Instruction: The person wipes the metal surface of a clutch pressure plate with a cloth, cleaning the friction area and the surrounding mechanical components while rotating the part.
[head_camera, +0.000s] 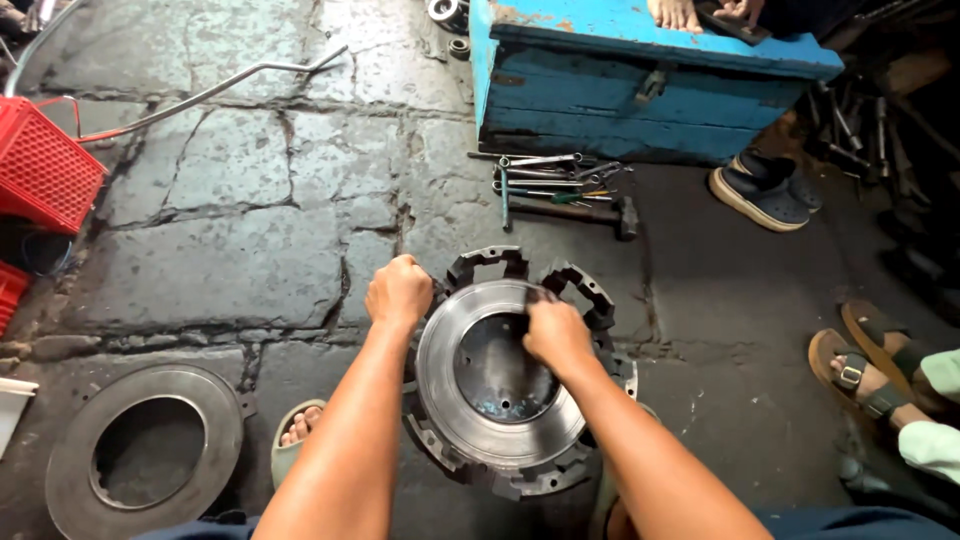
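Observation:
A round metal clutch assembly lies on the stone floor: a shiny steel pressure plate ring (450, 400) seated in a dark notched cover housing (487, 264). My left hand (398, 291) is closed in a fist on the plate's upper left rim. My right hand (556, 333) grips the plate's inner edge at the upper right, fingers curled into the centre hole.
A second flat metal ring (70, 470) lies at lower left. Wrenches and a hammer (570, 205) lie before a blue wooden box (640, 90). A red crate (40, 165) stands at left. Another person's sandalled feet (870, 365) are at right; my foot (298, 430) is beside the assembly.

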